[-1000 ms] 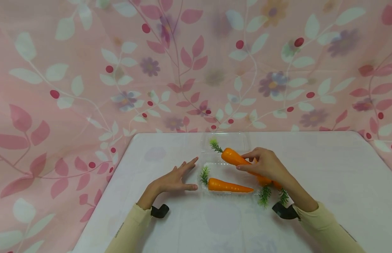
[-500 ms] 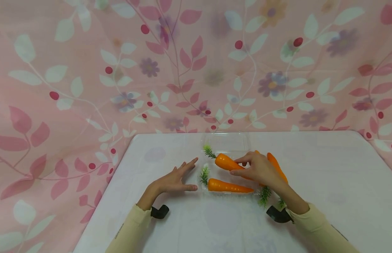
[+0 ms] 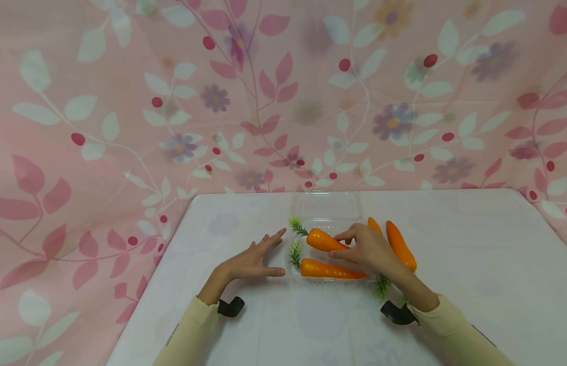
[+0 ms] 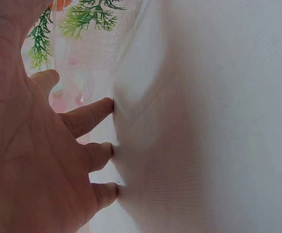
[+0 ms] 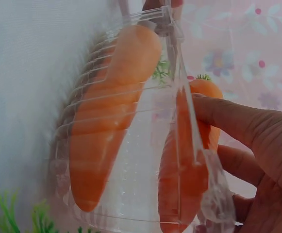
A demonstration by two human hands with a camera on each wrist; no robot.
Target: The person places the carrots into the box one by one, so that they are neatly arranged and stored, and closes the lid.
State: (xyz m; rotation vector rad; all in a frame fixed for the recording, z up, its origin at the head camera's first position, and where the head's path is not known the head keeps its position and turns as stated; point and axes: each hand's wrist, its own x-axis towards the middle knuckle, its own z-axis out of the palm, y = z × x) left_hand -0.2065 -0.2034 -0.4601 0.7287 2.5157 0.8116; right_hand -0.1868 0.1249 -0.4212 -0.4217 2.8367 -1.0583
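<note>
Right grip (image 5: pixel 276 150) pinches carrot (image 5: pixel 177 170); second carrot (image 5: pixel 109 114) inside clear container (image 5: pixel 216 194).

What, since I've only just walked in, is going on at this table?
A person's right hand is pinching an orange carrot over a clear container; whether that carrot touches the bottom is hard to tell. Another carrot lies inside, on the near side. The left hand holds nothing, fingers spread, left of the container. Two more carrots are to the right, partly hidden by the right hand. The clear lid is open on the far side.
</note>
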